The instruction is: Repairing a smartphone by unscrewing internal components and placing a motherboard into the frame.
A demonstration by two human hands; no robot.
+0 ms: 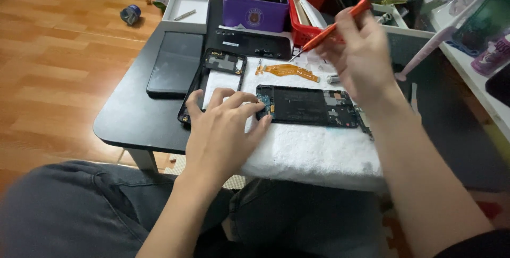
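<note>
An opened phone body [311, 106] with exposed board lies on a white towel [313, 149]. My left hand [226, 130] rests on the towel, fingertips touching the phone's left end. My right hand [361, 56] is raised above the phone's right side and grips an orange screwdriver [332, 28], tip pointing down-left. An orange flex cable [287, 70] lies behind the phone. A black phone frame [215, 77] lies left of my left hand.
A dark screen panel [175, 64] and a black back cover [255, 43] lie on the black table [127, 114]. Behind stand a white box [186, 6], a purple bin [255, 11] of cables and a red bin [305, 16]. Wooden floor lies to the left.
</note>
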